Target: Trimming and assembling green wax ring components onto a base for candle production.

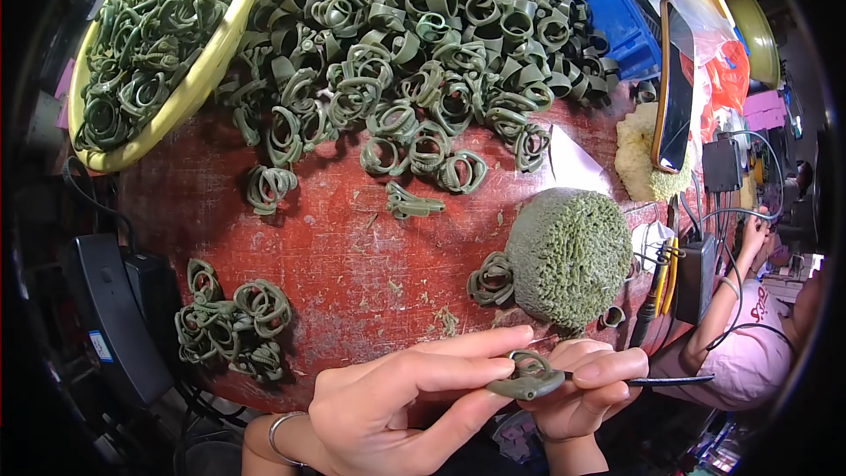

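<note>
Near the table's front edge, my left hand [397, 397] pinches a green, wax-like ring [529, 382] between thumb and fingers. My right hand [589, 379] is closed around a thin dark rod-shaped tool [674, 381], whose shaft sticks out to the right. The tool's inner end meets the ring's right side; whether it touches cannot be seen behind my fingers. Just beyond my hands stands a round block [577, 256] with a crumbly green top. Against its left side lies a small green ring cluster [491, 279].
A large heap of green rings [432, 53] covers the table's far side. A yellow basket [238, 35] of rings stands far left, a smaller pile [233, 326] near left. A phone [674, 97] leans on a pale spongy lump [639, 145]. Another person [740, 344] sits at right.
</note>
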`<action>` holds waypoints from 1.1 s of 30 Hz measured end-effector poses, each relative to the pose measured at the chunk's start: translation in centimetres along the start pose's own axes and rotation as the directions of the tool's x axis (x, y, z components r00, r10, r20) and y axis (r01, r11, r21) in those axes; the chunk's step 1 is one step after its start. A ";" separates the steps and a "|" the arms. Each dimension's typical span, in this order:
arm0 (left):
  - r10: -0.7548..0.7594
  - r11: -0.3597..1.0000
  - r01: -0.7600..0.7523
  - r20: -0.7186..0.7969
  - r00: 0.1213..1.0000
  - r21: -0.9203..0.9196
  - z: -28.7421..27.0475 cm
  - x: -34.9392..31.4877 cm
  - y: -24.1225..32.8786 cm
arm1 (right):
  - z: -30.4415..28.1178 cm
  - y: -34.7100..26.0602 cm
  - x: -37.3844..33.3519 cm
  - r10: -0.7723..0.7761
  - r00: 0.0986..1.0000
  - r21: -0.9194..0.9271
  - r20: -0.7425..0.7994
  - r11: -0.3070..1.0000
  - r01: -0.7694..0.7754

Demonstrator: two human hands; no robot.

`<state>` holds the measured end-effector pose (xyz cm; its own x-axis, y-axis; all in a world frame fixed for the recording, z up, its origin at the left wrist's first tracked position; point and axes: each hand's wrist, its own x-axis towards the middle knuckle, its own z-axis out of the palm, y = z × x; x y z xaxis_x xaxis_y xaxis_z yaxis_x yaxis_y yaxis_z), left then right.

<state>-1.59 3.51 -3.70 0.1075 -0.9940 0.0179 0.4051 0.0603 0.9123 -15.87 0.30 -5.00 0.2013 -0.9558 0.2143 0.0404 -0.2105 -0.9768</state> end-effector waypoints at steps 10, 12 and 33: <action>0.025 0.999 -0.025 0.002 1.000 0.029 -0.1 0.0 0.0 | 0.1 0.2 -0.6 0.010 0.998 -0.018 -0.068 1.000 -0.011; 0.019 0.999 -0.019 0.004 1.000 0.031 -0.1 0.2 0.2 | 0.0 0.1 -0.6 0.030 0.997 -0.004 -0.075 1.000 -0.030; 0.051 0.993 -0.055 0.034 0.998 0.108 0.4 0.2 0.5 | -0.1 0.5 -0.6 -0.075 0.986 -0.016 -0.147 0.997 0.074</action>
<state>-1.70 3.31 -3.12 0.0971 -0.9922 0.0786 0.2979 0.1043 0.9489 -16.05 0.77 -5.58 0.0513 -0.9570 0.2855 0.0397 -0.2837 -0.9581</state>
